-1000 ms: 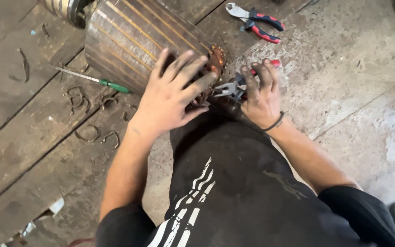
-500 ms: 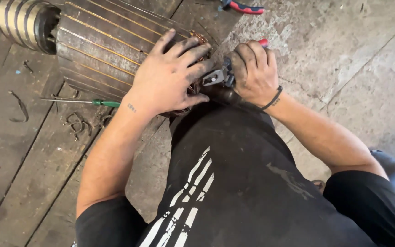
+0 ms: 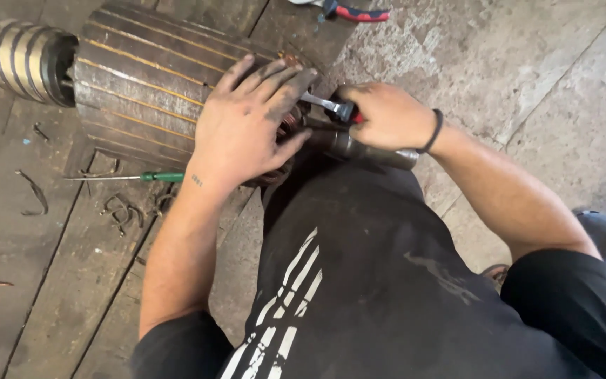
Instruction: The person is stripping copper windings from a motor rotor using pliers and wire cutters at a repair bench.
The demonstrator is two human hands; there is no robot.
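Rusted steel laminations with copper-coloured bars formed the large motor rotor [image 3: 142,84], which was laid on its side on the floor [image 3: 541,91], its ribbed end [image 3: 19,60] pointing left and its shaft [image 3: 369,151] resting against the person's black-trousered knee [image 3: 359,231].

In the head view, the left hand [image 3: 247,126] was pressed flat on the near end of the rotor, its grimy fingers [image 3: 282,88] spread over the copper windings. The right hand [image 3: 384,116] was closed around the red-handled pliers [image 3: 331,107], whose metal tip was directed under the left fingertips at the rotor end. A dark band [image 3: 435,130] was worn on the right wrist.

A green-handled screwdriver [image 3: 135,177] was lying on the floor just beside the rotor, near bent wire scraps [image 3: 124,210]. A second red-and-black tool [image 3: 352,12] was lying at the upper edge, well apart from both hands.
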